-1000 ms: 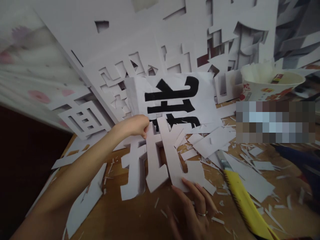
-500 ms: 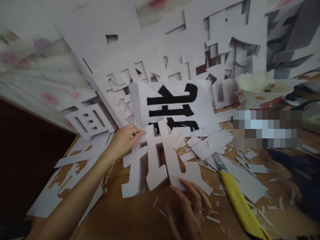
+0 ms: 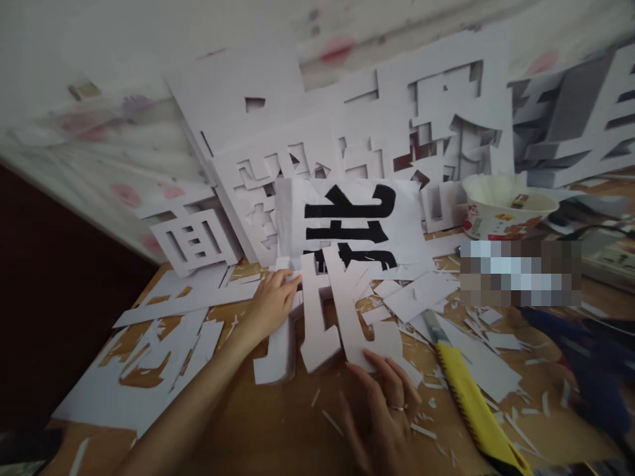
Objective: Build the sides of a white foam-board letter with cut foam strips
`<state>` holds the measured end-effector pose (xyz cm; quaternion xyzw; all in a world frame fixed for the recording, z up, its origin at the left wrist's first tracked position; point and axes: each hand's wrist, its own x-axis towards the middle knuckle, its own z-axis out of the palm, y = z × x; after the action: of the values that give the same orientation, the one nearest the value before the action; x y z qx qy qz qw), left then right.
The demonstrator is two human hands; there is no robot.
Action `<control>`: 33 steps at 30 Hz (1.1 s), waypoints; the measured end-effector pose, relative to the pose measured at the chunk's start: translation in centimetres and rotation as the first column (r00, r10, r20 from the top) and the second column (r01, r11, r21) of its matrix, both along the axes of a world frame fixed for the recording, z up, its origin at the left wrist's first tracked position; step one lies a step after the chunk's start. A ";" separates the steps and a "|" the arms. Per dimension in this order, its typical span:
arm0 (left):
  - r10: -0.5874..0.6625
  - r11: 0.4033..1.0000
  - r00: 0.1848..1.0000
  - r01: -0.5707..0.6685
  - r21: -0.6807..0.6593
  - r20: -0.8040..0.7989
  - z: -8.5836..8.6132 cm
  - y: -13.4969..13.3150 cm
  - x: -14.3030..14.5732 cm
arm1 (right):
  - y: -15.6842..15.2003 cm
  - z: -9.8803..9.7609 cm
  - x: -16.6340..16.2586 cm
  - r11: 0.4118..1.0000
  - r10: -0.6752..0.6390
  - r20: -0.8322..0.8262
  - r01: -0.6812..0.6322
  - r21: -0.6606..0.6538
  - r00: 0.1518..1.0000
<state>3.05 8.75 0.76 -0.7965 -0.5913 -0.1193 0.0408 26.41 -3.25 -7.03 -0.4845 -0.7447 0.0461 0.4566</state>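
Observation:
A thick white three-dimensional Chinese character (image 3: 320,317), made of separate-looking strokes, lies on the wooden table. My left hand (image 3: 272,301) reaches over the upper part of its left stroke, fingers bent round it; the fingers hide that part. My right hand (image 3: 387,403), with a ring on one finger, has its fingers apart, the tips resting at the lower edge of the right stroke. Just behind, a white sheet printed with a black character (image 3: 347,211) leans upright, its lower end partly covered by the white strokes.
A yellow-handled cutter (image 3: 464,390) lies right of my right hand among paper scraps (image 3: 421,294). Behind stand cut-out white boards (image 3: 367,119) and a paper bowl (image 3: 506,211). A blue tool (image 3: 585,370) is at the right. Cut sheets (image 3: 99,396) lie left.
My left hand has moved from pinching near the top of the left stroke to lying further over it. My right hand stays at the right stroke. The camera view has shifted slightly.

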 end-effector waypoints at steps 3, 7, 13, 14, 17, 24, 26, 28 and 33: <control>0.032 0.999 0.999 -0.032 -0.008 -0.030 -0.1 -0.2 0.6 | 0.0 0.1 0.0 1.000 -0.006 -0.009 0.006 -0.004 1.000; 0.021 1.000 0.999 -0.020 -0.019 0.031 -0.3 0.1 0.3 | 0.0 -0.1 -0.3 1.000 -0.022 -0.033 0.022 0.000 0.999; 0.073 0.997 0.948 -0.060 -0.050 0.309 0.6 1.0 -0.8 | 0.1 -0.3 -0.4 0.999 -0.028 -0.032 0.029 0.021 0.999; 0.071 0.997 0.949 -0.060 -0.044 0.307 0.6 1.0 -0.8 | 0.1 -0.2 -0.4 1.000 -0.025 -0.041 0.025 0.015 0.999; 0.046 0.999 0.980 -0.044 -0.014 0.192 0.2 1.3 -0.7 | -0.1 0.0 -0.5 1.000 -0.023 -0.056 0.023 0.002 0.998; 0.072 0.997 0.997 -0.072 0.015 -0.022 -0.7 1.5 0.0 | -0.1 -0.2 -0.6 1.000 -0.014 -0.083 0.015 0.006 0.996; 0.062 0.998 0.997 -0.061 0.023 -0.050 -0.6 1.4 0.3 | 0.0 -0.3 -0.6 1.000 -0.012 -0.070 0.014 0.028 0.997; 0.049 0.998 0.998 -0.048 0.031 -0.040 -0.6 1.3 0.3 | 0.1 -0.3 -0.5 0.999 0.004 -0.045 -0.002 0.043 0.999; 0.025 0.999 0.998 -0.027 0.040 0.055 -0.7 1.1 -0.5 | 0.3 -0.6 -0.3 0.997 0.007 -0.016 -0.005 0.078 1.000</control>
<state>2.54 9.82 0.07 -0.7843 -0.5999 -0.1524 0.0423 26.10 -2.97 -7.60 -0.4637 -0.7437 0.0223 0.4810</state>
